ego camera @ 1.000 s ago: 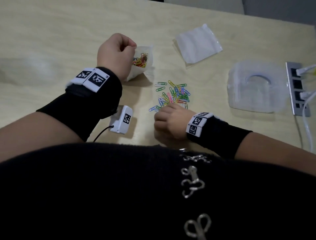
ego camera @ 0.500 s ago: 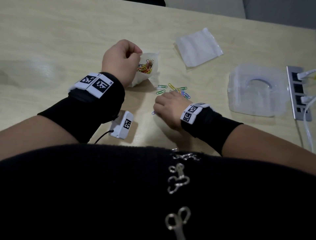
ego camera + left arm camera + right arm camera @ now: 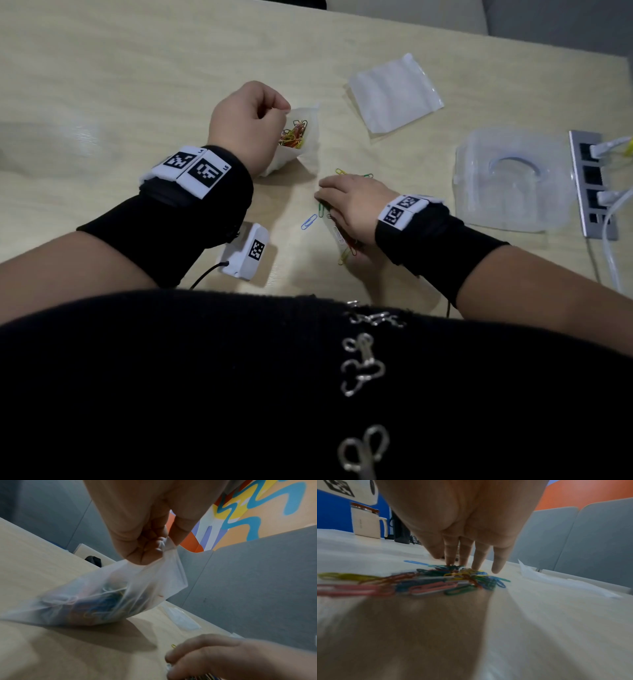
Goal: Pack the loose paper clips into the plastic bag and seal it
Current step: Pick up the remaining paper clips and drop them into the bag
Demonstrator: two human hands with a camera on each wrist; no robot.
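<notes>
My left hand (image 3: 253, 116) pinches the upper rim of the small translucent plastic bag (image 3: 305, 144), which stands open on the table with several coloured clips inside. In the left wrist view the left hand's fingers (image 3: 159, 545) hold the bag (image 3: 102, 599) by its top edge. To the right of the bag, my right hand (image 3: 349, 205) lies palm down over the pile of loose paper clips (image 3: 346, 253). Its straight fingertips (image 3: 450, 559) touch the clips (image 3: 436, 580). A single blue clip (image 3: 309, 222) lies apart on the left.
A spare empty zip bag (image 3: 394, 92) lies at the back. A clear plastic box (image 3: 513, 178) and a USB hub (image 3: 592, 185) with cables sit at the right. A small white marker device (image 3: 248, 253) rests near the front edge. A white mug (image 3: 368, 522) stands far left.
My right hand has moved forward from the table's near edge onto the clip pile and now covers most of it. The left hand still holds the bag open.
</notes>
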